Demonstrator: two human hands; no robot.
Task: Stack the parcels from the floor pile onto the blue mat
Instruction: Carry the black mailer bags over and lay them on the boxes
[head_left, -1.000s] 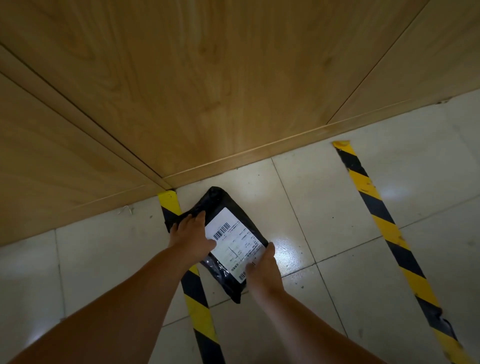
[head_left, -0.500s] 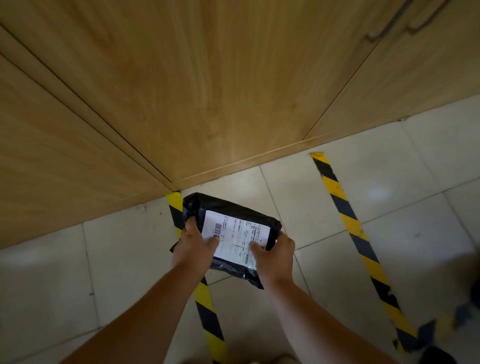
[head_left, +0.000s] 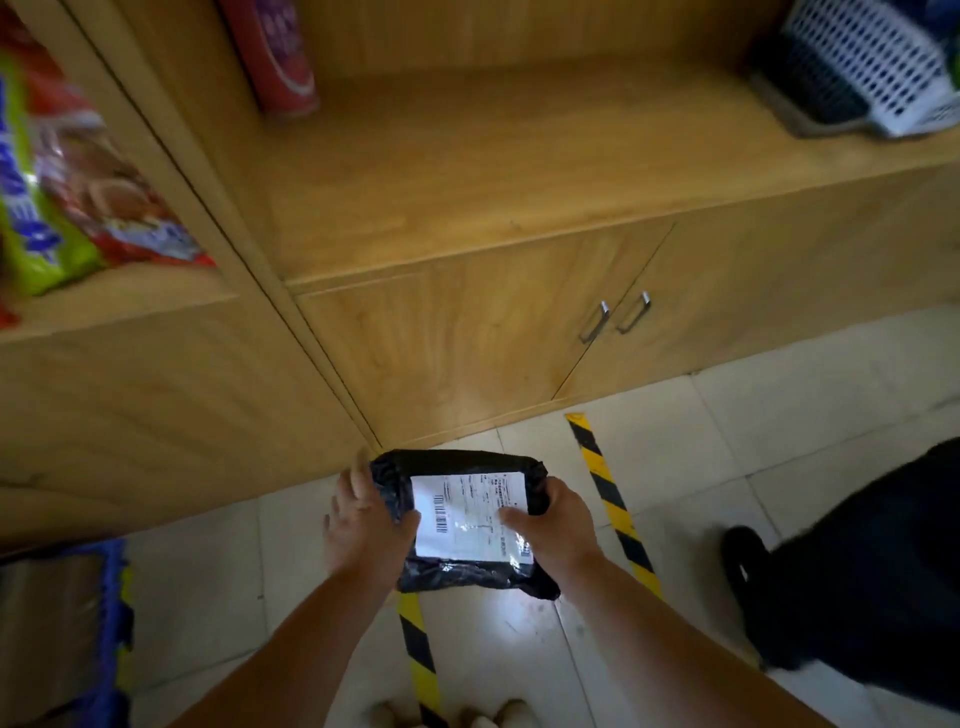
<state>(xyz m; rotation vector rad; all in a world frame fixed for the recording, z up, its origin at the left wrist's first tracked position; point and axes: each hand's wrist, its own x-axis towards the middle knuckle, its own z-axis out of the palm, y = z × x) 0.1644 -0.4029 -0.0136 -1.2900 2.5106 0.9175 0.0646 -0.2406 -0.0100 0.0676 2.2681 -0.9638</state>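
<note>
head view: my left hand (head_left: 366, 525) and my right hand (head_left: 558, 522) each grasp one side of the black parcel (head_left: 462, 571), thumbs on its white label (head_left: 470, 514), carrying it clear of the tiled floor (head_left: 675, 452) before the wooden cabinet (head_left: 467, 332). blue mat (head_left: 111, 623) edge visible at lower left, blurred. striped tape (head_left: 605, 493) runs beneath.

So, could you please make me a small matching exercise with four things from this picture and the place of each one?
Things:
1. black parcel
2. white basket
3. red canister
4. snack bags

Places:
a. back left of the middle shelf
b. held between both hands
c. far-left shelf
d. right end of the middle shelf

Pairs: 1-b, 2-d, 3-a, 4-c
</note>
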